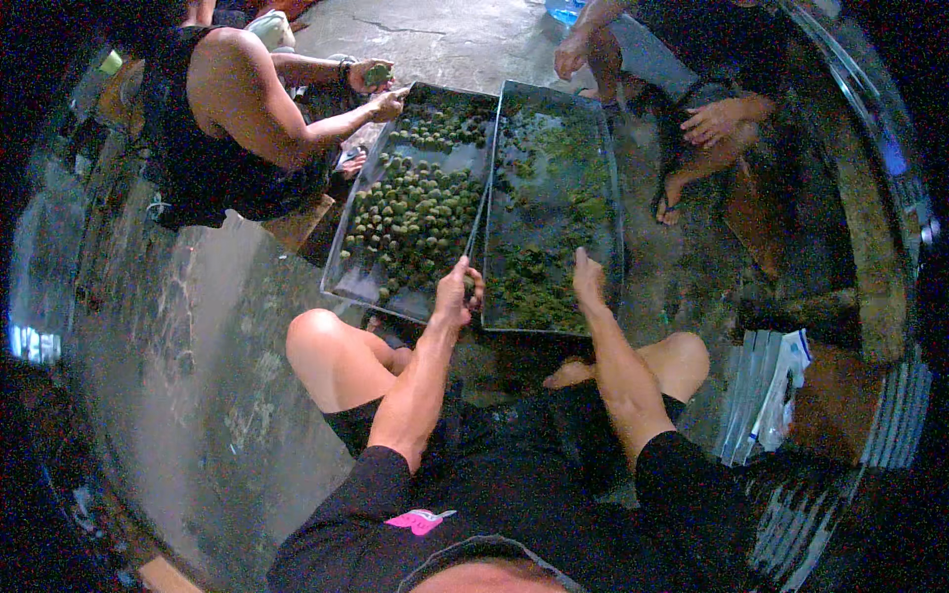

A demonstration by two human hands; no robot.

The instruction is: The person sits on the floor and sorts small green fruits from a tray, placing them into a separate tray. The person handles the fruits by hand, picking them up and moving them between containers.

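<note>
Two shallow metal trays lie side by side before me. Many small greenish round balls (422, 200) sit in the left tray (348, 293), clustered in its middle and far end. Dark green, loose leafy-looking matter (545, 282) is spread over the right tray (619, 222). My left hand (451, 293) is over the near inner corner of the left tray, its fingers curled around a dark green ball (468, 286). Above the near right part of the right tray is my right hand (589, 276), palm downward; its fingertips are blurred, so their grip is unclear.
At the left, a person (245, 111) holds a green lump (378, 74) in one hand, the other at the left tray's far corner. Another person (712, 122) sits at the far right. Corrugated sheets (752, 393) lie right of my knee, on the floor.
</note>
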